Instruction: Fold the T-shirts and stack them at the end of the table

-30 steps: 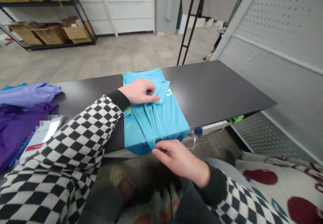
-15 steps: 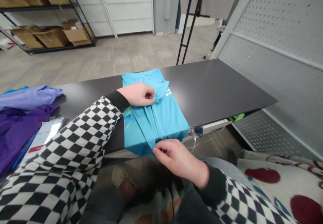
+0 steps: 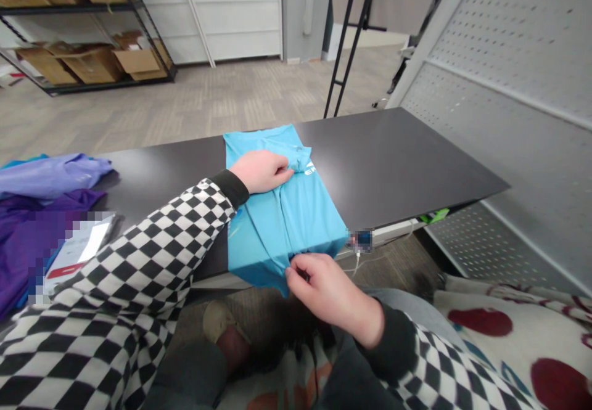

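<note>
Now, left hand (image 3: 261,172) shifted, right hand (image 3: 330,293) pinching shirt (image 3: 296,219)

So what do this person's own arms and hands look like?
The left hand and right hand are bare, with no gloves or cables. The left sleeve and right sleeve are long, in a black-and-white checkerboard pattern. Each ends in a plain dark cuff.
</note>
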